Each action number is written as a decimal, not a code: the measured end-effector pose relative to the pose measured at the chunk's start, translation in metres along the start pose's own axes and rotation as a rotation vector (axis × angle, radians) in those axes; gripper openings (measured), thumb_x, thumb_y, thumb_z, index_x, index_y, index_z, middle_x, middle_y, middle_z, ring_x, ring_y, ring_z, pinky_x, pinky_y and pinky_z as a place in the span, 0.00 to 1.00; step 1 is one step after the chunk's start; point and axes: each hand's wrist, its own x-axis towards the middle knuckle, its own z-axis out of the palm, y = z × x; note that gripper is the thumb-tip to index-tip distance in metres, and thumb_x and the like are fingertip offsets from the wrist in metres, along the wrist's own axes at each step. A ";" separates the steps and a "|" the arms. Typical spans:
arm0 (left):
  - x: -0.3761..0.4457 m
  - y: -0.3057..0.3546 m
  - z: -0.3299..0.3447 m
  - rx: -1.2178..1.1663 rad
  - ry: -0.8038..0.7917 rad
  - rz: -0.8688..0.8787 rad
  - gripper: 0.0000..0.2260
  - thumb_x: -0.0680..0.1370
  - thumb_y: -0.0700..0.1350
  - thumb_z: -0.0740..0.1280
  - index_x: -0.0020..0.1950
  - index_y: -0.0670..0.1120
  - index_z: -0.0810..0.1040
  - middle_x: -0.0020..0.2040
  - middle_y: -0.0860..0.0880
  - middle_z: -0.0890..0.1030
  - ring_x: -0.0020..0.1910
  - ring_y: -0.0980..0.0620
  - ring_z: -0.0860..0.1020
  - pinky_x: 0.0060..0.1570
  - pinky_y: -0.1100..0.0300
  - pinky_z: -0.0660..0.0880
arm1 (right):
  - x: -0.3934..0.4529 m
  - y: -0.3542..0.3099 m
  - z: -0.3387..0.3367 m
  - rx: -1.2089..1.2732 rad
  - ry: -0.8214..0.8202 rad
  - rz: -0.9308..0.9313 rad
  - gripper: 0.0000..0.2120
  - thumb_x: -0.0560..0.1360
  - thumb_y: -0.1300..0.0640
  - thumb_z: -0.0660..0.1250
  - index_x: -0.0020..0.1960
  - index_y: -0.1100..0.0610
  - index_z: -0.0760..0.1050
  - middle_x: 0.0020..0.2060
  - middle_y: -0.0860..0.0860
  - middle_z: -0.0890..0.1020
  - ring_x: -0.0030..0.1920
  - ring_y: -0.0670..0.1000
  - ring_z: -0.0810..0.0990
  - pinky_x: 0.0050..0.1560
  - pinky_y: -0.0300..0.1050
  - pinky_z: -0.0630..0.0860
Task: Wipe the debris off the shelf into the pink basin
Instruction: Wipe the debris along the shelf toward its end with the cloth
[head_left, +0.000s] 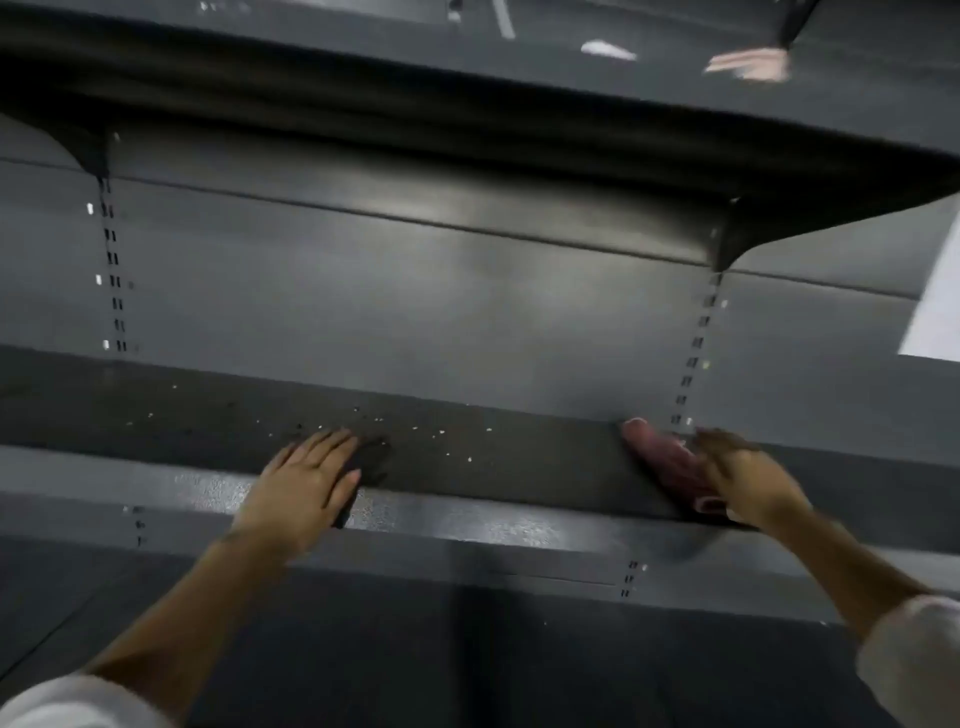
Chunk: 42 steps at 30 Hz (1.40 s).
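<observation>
From the head view we look down on a dark shelf (519, 467) with pale debris (441, 432) scattered across its middle and left. Our left hand (306, 483) lies flat on a dark cloth (371, 457) near the shelf's front edge, fingers straight and slightly spread, pressing it down. Our right hand (748, 478) holds the pink basin (662, 462) at the right of the shelf; its fingers seem to curl over the rim, though blur hides the grip. The basin sits tilted on the shelf, well apart from the cloth, with most crumbs between them. We judge the wiping step is just under way. Next we need to sweep the cloth rightward through the specks toward the basin, keeping its mouth low against the shelf.
</observation>
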 end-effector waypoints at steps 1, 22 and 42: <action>0.003 -0.002 0.000 -0.041 0.068 0.008 0.26 0.82 0.55 0.44 0.69 0.45 0.72 0.69 0.48 0.72 0.70 0.51 0.67 0.68 0.55 0.61 | 0.014 0.001 0.004 0.060 0.060 -0.011 0.18 0.79 0.54 0.55 0.68 0.56 0.67 0.66 0.59 0.74 0.63 0.60 0.75 0.64 0.54 0.70; 0.022 -0.010 0.023 -0.146 0.420 0.367 0.28 0.81 0.50 0.44 0.49 0.41 0.84 0.57 0.44 0.81 0.62 0.46 0.75 0.55 0.52 0.70 | 0.099 0.007 0.078 0.055 -0.199 0.086 0.22 0.80 0.54 0.51 0.73 0.55 0.58 0.76 0.52 0.55 0.76 0.53 0.52 0.76 0.56 0.48; 0.016 -0.032 0.004 -0.063 0.366 0.228 0.34 0.81 0.54 0.39 0.50 0.40 0.83 0.53 0.43 0.83 0.61 0.42 0.76 0.60 0.54 0.63 | 0.080 -0.089 0.053 0.432 0.111 0.228 0.17 0.80 0.58 0.53 0.58 0.65 0.76 0.56 0.68 0.79 0.57 0.65 0.77 0.58 0.55 0.73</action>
